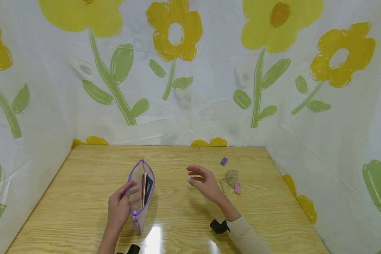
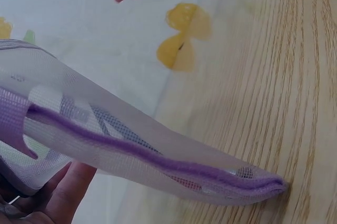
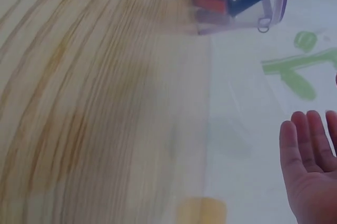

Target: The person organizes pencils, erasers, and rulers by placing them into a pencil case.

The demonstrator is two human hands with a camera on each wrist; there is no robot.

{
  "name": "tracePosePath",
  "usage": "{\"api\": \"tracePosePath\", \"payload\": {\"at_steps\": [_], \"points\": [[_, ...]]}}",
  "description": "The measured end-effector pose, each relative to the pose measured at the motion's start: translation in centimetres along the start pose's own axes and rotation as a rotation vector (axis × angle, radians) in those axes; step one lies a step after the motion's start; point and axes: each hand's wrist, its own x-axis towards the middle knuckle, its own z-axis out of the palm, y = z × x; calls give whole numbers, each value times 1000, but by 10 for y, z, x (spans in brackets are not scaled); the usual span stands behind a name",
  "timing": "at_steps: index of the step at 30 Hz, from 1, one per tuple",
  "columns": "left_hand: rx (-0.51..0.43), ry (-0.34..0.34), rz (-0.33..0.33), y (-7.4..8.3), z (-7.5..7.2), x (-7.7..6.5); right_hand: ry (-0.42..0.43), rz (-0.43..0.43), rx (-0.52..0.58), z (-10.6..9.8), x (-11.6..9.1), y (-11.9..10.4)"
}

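My left hand (image 1: 118,204) grips the left rim of a translucent mesh pencil case (image 1: 140,223) with purple trim. The case stands upright on the table with its zip mouth spread. Inside it show pencils (image 1: 144,188) and a dark blue set square (image 1: 149,184); through the mesh in the right wrist view a small red block (image 3: 209,3) is visible too. My right hand (image 1: 206,181) hovers over the table to the right of the case, fingers gently bent, holding nothing. Its palm side shows in the right wrist view.
Right of my right hand lie a clear protractor (image 1: 231,177), a clear set square (image 1: 223,184) and a pink eraser (image 1: 237,188). A purple eraser (image 1: 224,161) lies farther back. Flower-printed white cloth (image 1: 190,116) walls in the wooden table (image 1: 92,169) behind and at both sides.
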Motion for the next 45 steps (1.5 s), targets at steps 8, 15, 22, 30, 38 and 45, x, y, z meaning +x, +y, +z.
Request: {"api": "tracePosePath", "payload": {"at_steps": [8,15,22,30,38,45], "points": [[-12,8,-1,0,0,0,23,29,-51,-17,-8,9],[-7,3,-12,0,1,0,43,74,-56,-30,-13,11],[-3,-9,-20,0,2,0,46,91,-72,-42,-18,16],[-4,-17,-21,2,3,0,71,112,-104,-55,-24,24],[-17,-21,-12,1,4,1,62,181,-151,-73,-25,28],[16,-39,-12,2,5,2,68,181,-239,-89,-28,36]]}}
